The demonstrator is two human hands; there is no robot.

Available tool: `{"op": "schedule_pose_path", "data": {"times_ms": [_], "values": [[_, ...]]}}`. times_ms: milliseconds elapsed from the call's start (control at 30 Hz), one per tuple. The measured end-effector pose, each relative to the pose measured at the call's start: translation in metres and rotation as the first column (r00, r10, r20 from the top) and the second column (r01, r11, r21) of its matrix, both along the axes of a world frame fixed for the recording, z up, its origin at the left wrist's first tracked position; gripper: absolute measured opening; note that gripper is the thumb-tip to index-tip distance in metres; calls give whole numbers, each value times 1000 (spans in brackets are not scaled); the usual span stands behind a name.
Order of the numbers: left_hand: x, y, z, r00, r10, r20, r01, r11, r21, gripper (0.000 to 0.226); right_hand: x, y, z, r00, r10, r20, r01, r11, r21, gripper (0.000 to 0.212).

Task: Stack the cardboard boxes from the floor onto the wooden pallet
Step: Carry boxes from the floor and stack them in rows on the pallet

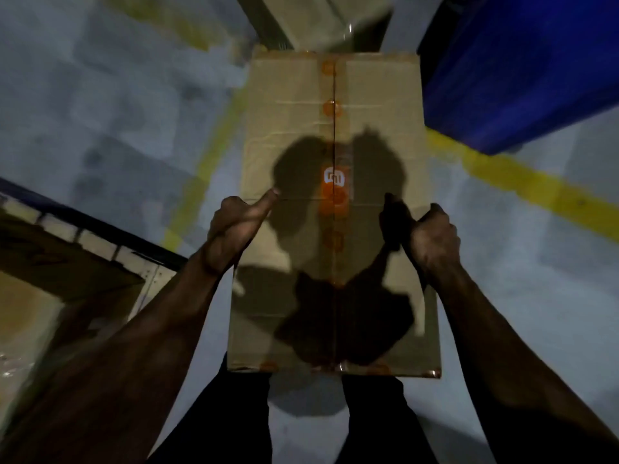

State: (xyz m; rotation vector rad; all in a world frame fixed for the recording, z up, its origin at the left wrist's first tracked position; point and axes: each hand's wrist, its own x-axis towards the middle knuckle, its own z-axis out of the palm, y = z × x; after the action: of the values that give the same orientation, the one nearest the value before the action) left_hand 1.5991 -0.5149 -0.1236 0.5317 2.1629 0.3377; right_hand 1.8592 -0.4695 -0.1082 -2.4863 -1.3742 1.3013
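The person holds a long cardboard box (335,209) up over the floor (100,112), in front of the legs. The left hand (234,226) grips its left side, thumb flat on top. The right hand (432,236) grips the right side, fingers curled round the edge. The picture is blurry. Another box (318,18) sits just past the far end. A blue thing (522,68) stands on the right. I cannot see the pallet for sure. To do this well, keep the box flat, hold both sides tight, and walk slowly.
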Motion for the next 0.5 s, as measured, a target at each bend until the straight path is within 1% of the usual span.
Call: {"op": "schedule_pose_path", "data": {"times_ms": [67, 133, 167, 233, 300, 400, 500], "values": [[-17, 1, 45, 992, -74, -106, 74, 997, 0, 89, -11, -2, 44, 999, 30, 37, -32, 998, 47, 96], [-32, -3, 96, 979, -124, -160, 136, 988, 69, 100, -30, -7, 90, 999, 36, 26, -39, 995, 96, 96], [-38, -6, 116, 973, -145, -179, 166, 980, 109, 101, -36, -11, 108, 999, 46, 21, -48, 993, 111, 93], [-55, -13, 160, 954, -200, -226, 237, 960, 152, 92, -52, -20, 148, 999, 45, 0, -44, 986, 160, 88], [-71, -22, 200, 947, -200, -251, 251, 949, 191, 85, -67, -27, 182, 998, 55, -20, -49, 972, 228, 87], [-92, -37, 249, 950, -157, -271, 235, 929, 286, 78, -89, -36, 221, 996, 72, -46, -54, 945, 322, 84], [-105, -55, 289, 942, -95, -323, 207, 920, 334, 73, -108, -42, 256, 993, 96, -75, -62, 927, 369, 78]]}}
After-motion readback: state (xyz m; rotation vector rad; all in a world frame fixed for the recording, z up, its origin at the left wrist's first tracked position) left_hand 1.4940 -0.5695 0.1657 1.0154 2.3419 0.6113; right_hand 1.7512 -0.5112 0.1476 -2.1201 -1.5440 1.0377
